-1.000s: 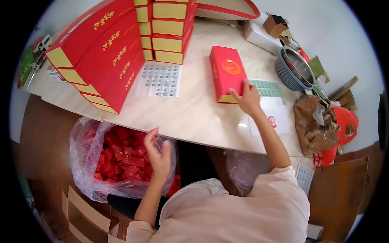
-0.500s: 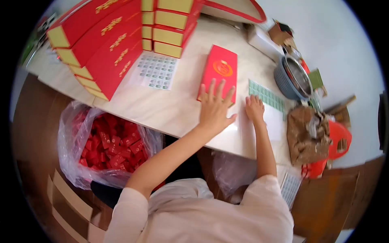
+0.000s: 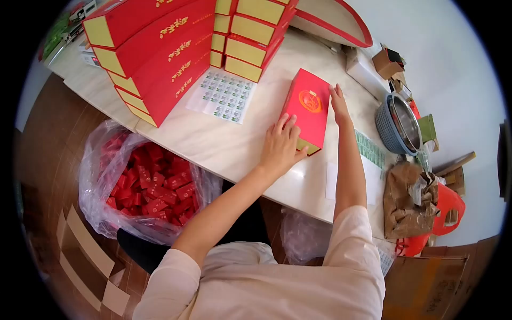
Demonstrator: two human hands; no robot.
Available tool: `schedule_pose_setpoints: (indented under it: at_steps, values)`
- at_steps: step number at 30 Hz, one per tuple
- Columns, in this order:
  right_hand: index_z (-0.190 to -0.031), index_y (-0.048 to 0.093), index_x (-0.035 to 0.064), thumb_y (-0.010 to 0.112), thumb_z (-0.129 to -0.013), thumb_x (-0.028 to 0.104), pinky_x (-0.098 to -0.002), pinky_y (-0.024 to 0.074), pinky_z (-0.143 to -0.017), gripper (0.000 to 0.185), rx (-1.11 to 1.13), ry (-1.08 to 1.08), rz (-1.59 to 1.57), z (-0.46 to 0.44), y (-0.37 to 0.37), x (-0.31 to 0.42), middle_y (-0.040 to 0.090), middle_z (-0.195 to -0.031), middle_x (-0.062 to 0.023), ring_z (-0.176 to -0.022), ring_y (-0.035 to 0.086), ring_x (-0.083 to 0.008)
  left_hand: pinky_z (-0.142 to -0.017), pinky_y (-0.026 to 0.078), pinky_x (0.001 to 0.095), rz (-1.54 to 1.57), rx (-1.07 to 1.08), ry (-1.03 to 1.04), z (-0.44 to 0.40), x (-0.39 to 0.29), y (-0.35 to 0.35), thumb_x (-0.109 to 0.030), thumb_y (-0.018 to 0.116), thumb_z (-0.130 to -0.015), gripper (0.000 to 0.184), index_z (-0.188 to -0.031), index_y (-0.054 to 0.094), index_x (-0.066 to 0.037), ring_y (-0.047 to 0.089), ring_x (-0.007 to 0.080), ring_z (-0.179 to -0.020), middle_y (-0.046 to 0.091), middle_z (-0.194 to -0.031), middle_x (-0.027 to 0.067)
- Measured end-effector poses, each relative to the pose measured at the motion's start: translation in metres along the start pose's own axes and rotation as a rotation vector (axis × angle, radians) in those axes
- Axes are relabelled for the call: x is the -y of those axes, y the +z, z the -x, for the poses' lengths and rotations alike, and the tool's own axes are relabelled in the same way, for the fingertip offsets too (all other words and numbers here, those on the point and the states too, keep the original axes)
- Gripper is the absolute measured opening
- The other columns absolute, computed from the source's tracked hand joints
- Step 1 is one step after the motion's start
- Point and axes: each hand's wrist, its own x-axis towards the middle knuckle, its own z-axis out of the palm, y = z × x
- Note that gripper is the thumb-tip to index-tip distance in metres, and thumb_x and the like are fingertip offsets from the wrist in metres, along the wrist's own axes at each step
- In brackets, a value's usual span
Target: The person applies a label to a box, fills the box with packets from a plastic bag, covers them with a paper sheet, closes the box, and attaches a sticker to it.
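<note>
A closed red gift box (image 3: pixel 305 109) with a gold round emblem and a yellow near end lies on the marble-look table. My left hand (image 3: pixel 280 141) rests at the box's near left corner, fingers apart over the left edge and thumb by the yellow end. My right hand (image 3: pixel 339 104) is open beside the far right edge, fingers stretched along it; whether they press on the box is hard to tell. Below my right forearm lies a green sticker sheet (image 3: pixel 372 152) over white paper. Left of the box is another sheet of small labels (image 3: pixel 226 96).
Stacked red boxes (image 3: pixel 160 58) with yellow ends stand at the table's back left. A plastic bag of small red packets (image 3: pixel 154 181) sits below the front edge. On the right are a blue basket (image 3: pixel 388 128) with a metal bowl and a crumpled brown paper bag (image 3: pixel 402 205).
My right hand has gone from the green sticker sheet to the box's right side. My left hand has shifted from the box's top to its near left corner. The view has shifted slightly.
</note>
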Motion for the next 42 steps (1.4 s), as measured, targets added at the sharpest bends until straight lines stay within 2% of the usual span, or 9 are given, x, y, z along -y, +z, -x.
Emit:
schedule_pose_setpoints:
  at_steps: [5, 10, 17, 23, 28, 32, 35, 39, 42]
  values:
    - [-0.126, 0.048, -0.0043, 0.061, -0.089, 0.038, -0.0307, 0.0445, -0.090, 0.058, 0.163, 0.030, -0.046, -0.020, 0.027, 0.012, 0.061, -0.114, -0.0131, -0.103, 0.058, -0.0211, -0.098, 0.036, 0.0462, 0.072, 0.036, -0.044, 0.018, 0.013, -0.023, -0.027, 0.065, -0.082, 0.039, -0.108, 0.053, -0.001, 0.048, 0.0340, -0.118, 0.047, -0.134, 0.0188]
    - [-0.102, 0.058, -0.0074, 0.057, -0.090, 0.029, -0.0363, 0.0467, -0.081, 0.039, -0.001, -0.113, 0.312, 0.044, 0.028, 0.018, 0.062, -0.097, -0.0238, -0.090, 0.060, -0.0309, -0.093, 0.039, 0.0466, 0.243, -0.114, -0.146, 0.041, 0.042, -0.066, -0.019, 0.065, -0.083, 0.028, -0.103, 0.053, -0.003, 0.059, 0.0314, -0.096, 0.063, -0.101, 0.0136]
    - [-0.121, 0.050, -0.0033, 0.056, -0.095, 0.027, -0.0307, 0.0448, -0.083, 0.040, -0.006, -0.050, -0.080, 0.285, 0.004, 0.056, 0.054, -0.112, -0.0094, -0.096, 0.053, -0.0154, -0.095, 0.041, 0.0300, 0.825, -0.278, -0.572, 0.077, 0.099, -0.119, -0.008, 0.058, -0.091, 0.022, -0.112, 0.054, -0.002, 0.055, 0.0172, -0.105, 0.059, -0.108, 0.0077]
    - [-0.128, 0.046, 0.0007, 0.061, -0.093, 0.026, -0.0260, 0.0432, -0.080, 0.045, -0.095, -0.011, 0.178, 0.324, 0.000, 0.070, 0.054, -0.111, -0.0079, -0.093, 0.051, -0.0120, -0.085, 0.044, 0.0243, 0.921, -0.132, -0.680, 0.071, 0.090, -0.128, -0.014, 0.048, -0.098, 0.021, -0.112, 0.057, -0.003, 0.055, 0.0110, -0.094, 0.060, -0.103, 0.0056]
    - [-0.134, 0.042, 0.0000, 0.063, -0.092, 0.021, -0.0184, 0.0425, -0.061, 0.051, -0.057, 0.136, -0.081, 0.311, -0.018, 0.103, 0.063, -0.073, -0.0054, -0.066, 0.056, -0.0071, -0.085, 0.045, 0.0243, 0.873, -0.095, -0.705, 0.075, 0.095, -0.132, -0.025, 0.040, -0.102, 0.030, -0.114, 0.057, -0.002, 0.055, 0.0111, -0.096, 0.060, -0.105, 0.0060]
    - [-0.144, 0.028, 0.0022, 0.044, -0.097, 0.021, -0.0224, 0.0436, -0.057, 0.053, -0.021, 0.106, -0.659, 0.287, -0.056, 0.141, 0.067, -0.093, -0.0113, -0.066, 0.056, -0.0109, -0.093, 0.042, 0.0266, 1.270, -0.091, -0.687, 0.081, 0.096, -0.135, -0.026, 0.043, -0.101, 0.034, -0.120, 0.053, -0.001, 0.054, 0.0152, -0.108, 0.058, -0.117, 0.0095]
    - [-0.146, 0.017, -0.0004, 0.034, -0.094, 0.018, -0.0275, 0.0483, -0.059, 0.058, 0.046, -0.135, -0.947, 0.268, -0.051, 0.142, 0.062, -0.111, -0.0173, -0.082, 0.061, -0.0222, -0.094, 0.042, 0.0285, 0.902, -0.146, -0.618, 0.079, 0.086, -0.131, -0.026, 0.048, -0.098, 0.035, -0.122, 0.052, 0.001, 0.054, 0.0170, -0.110, 0.057, -0.119, 0.0106]
    - [-0.146, 0.018, 0.0013, 0.041, -0.097, 0.026, -0.0285, 0.0506, -0.062, 0.059, -0.101, -0.170, -0.705, 0.265, -0.007, 0.144, 0.060, -0.111, -0.0172, -0.086, 0.061, -0.0217, -0.090, 0.043, 0.0270, 0.529, -0.049, -0.561, 0.052, 0.083, -0.140, -0.027, 0.053, -0.096, 0.035, -0.115, 0.058, 0.002, 0.059, 0.0154, -0.100, 0.064, -0.106, 0.0081]
    - [-0.146, 0.013, 0.0042, 0.045, -0.097, 0.019, -0.0279, 0.0503, -0.059, 0.060, 0.057, -0.096, -0.392, 0.272, 0.014, 0.125, 0.060, -0.103, -0.0153, -0.080, 0.062, -0.0194, -0.088, 0.043, 0.0258, 0.779, -0.064, -0.676, 0.031, 0.097, -0.128, -0.036, 0.053, -0.096, 0.043, -0.113, 0.060, 0.002, 0.061, 0.0154, -0.096, 0.067, -0.102, 0.0082]
